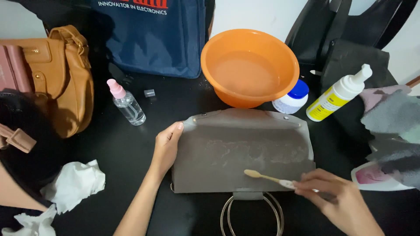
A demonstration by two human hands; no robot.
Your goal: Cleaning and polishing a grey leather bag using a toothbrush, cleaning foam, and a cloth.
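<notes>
A white pump bottle (339,93) with a yellow label is laid tilted right of the orange basin (249,65). A white jar (292,98) with a blue lid is seen between them. A clear spray bottle (127,103), pink-capped, is stood left.

The grey handbag (243,150) looks matt, suede-like, with a pale foamy patch and a shiny metal ring handle (251,216). The toothbrush (269,178) seems wooden. The orange basin (249,65) at 12 o'clock is smooth glossy plastic; the tabletop (118,148) is dark, slightly glossy.
</notes>
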